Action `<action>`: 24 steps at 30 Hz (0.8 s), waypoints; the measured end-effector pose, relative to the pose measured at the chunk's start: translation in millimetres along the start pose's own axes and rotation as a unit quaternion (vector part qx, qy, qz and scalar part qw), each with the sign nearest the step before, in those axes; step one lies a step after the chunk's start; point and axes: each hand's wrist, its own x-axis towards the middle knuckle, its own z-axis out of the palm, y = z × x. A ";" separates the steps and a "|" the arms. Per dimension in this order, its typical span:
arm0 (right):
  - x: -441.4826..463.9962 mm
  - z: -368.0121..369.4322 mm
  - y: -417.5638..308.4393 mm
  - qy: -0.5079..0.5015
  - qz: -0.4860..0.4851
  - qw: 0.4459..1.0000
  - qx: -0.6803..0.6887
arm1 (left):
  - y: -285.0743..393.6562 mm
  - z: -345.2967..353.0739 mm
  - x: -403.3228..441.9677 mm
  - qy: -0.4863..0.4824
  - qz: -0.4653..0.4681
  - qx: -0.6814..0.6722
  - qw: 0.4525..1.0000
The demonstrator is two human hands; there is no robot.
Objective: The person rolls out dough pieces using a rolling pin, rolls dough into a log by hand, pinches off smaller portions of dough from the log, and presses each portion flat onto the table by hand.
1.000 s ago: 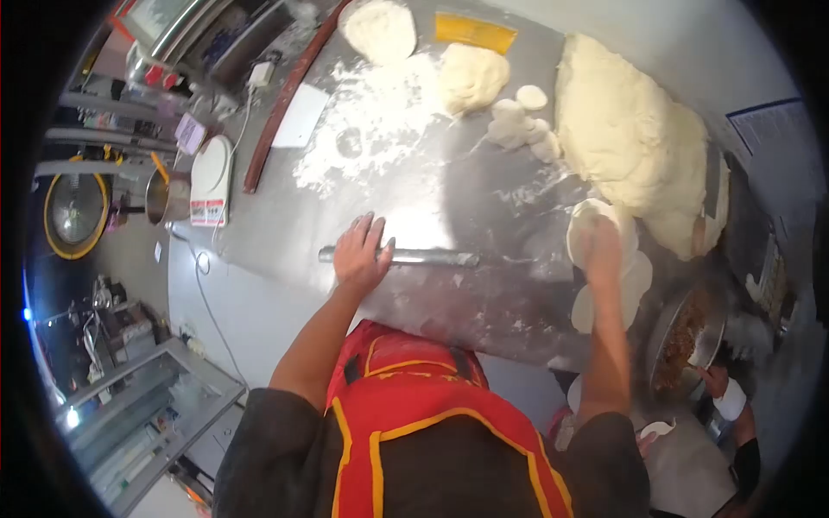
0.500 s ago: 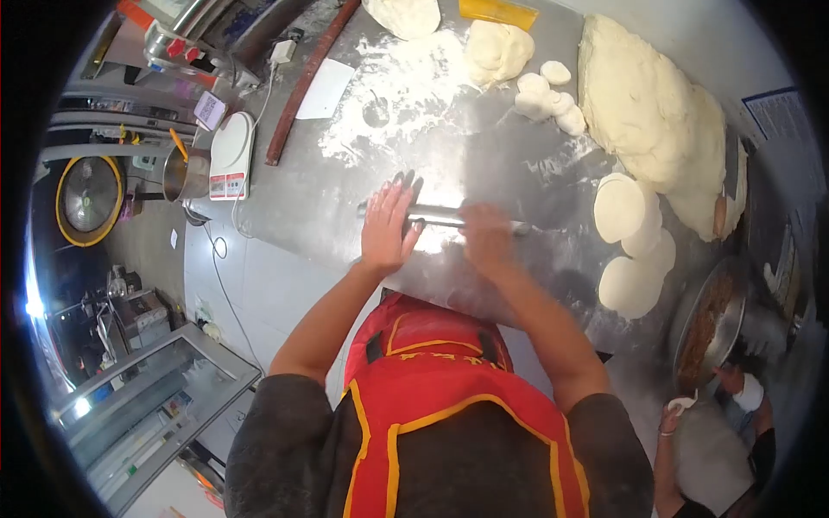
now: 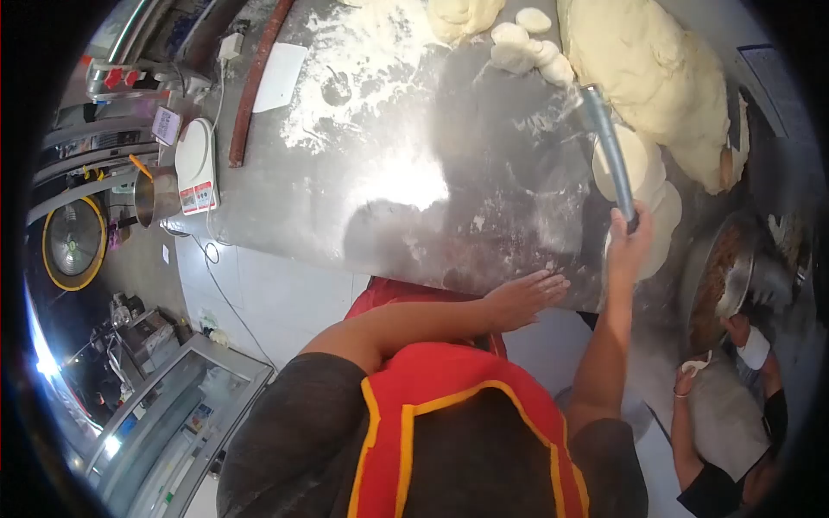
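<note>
My right hand (image 3: 629, 242) is closed on one end of a metal rolling pin (image 3: 611, 155), which points away from me over the flattened dough rounds (image 3: 633, 168). At the front edge of the metal table (image 3: 484, 173), my left hand (image 3: 527, 300) lies palm down with nothing in it, fingers stretched toward the right. Small dough pieces (image 3: 513, 48) sit at the back, beside a very large mass of dough (image 3: 648, 69). Another dough lump (image 3: 464, 15) is partly cut off by the top edge.
White flour (image 3: 345, 78), a white sheet (image 3: 280, 78), a reddish stick (image 3: 257, 86) and a scale (image 3: 197, 168) are on the left. At right, a co-worker's hands (image 3: 737, 328) are near a metal bowl of filling (image 3: 717, 276), one holding a dough piece (image 3: 695, 365).
The rolling pin has been lifted from the table's middle and swung right in my right hand. My left hand has let go of it and moved right to the table's front edge.
</note>
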 end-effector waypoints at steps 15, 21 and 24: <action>-16.4 -1.5 -8.4 0.036 0.004 0.999 0.030 | -61.4 -41.5 -101.8 -0.062 -0.058 -0.015 0.996; -20.9 4.9 -31.3 0.029 0.012 0.994 0.108 | -190.2 -109.5 -147.2 -0.117 -0.233 0.078 0.962; -28.7 7.7 -28.9 0.024 -0.021 0.996 0.088 | -211.9 -148.4 -147.9 -0.007 -0.300 0.286 0.910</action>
